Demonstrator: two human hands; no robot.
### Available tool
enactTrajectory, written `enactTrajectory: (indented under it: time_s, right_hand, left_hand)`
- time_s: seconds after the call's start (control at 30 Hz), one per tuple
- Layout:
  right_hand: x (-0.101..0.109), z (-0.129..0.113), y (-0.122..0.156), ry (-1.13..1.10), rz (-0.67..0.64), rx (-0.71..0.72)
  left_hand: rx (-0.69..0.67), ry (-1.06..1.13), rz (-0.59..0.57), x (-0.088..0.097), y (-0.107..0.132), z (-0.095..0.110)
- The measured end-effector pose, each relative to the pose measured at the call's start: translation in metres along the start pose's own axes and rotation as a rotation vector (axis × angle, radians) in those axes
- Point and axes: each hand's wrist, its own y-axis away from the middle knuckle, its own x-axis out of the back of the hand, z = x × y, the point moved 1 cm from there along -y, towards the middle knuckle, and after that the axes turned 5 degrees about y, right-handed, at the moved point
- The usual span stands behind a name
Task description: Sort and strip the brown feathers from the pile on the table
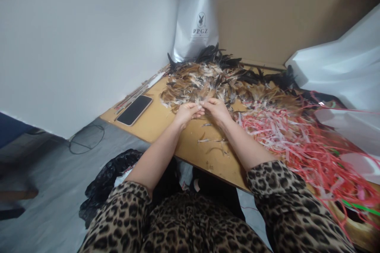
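Observation:
My left hand and my right hand meet fingertip to fingertip over the near side of the table. Both are closed in a pinch around the base of a small pale-brown feather, whose tip points away from me. Just beyond my fingers lies a wide heap of brown, cream and black feathers. A few loose feather bits are scattered on the wooden table between my forearms.
A dark-screened phone lies at the table's left edge. Red and white strips pile up on the right. A white printed bag stands in the back corner, and white sheeting rises at right. A black plastic bag is on the floor.

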Motion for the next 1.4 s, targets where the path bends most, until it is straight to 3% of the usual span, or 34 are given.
enactTrajectory:
  time_s: [0.1,0.27,0.33,0.43,0.7,0.83,0.97,1.2,1.4]
  right_hand:
    - [0.001,-0.006,0.002,0.179,-0.010,0.154]
    - [0.005,-0.021,0.011,0.882,0.009,0.579]
    - [0.004,-0.022,0.013,1.056,0.029,0.641]
    - [0.004,-0.020,0.014,1.149,0.059,0.658]
    - [0.006,-0.020,0.010,1.015,0.063,0.553]
    - [0.013,-0.024,0.004,0.595,-0.114,0.287]
    - [0.016,-0.026,0.002,0.333,-0.113,0.076]
    - [0.010,-0.016,0.004,0.298,-0.009,0.038]
    - [0.007,-0.015,0.004,0.218,0.012,0.060]
  left_hand:
    - [0.028,0.135,0.028,0.003,0.000,0.003]
    - [0.074,0.257,-0.010,0.003,0.000,0.006]
    - [0.091,0.270,-0.026,0.002,0.001,0.006]
    - [0.106,0.264,-0.050,0.002,0.001,0.004]
    - [0.030,0.129,-0.016,0.006,-0.002,-0.001]
    - [-0.031,0.011,0.042,0.002,-0.001,0.001]
    - [-0.072,-0.126,0.005,-0.004,0.001,0.002]
    - [-0.110,-0.278,-0.018,-0.006,0.003,0.001]
    - [-0.097,-0.260,0.025,-0.006,0.001,-0.001]
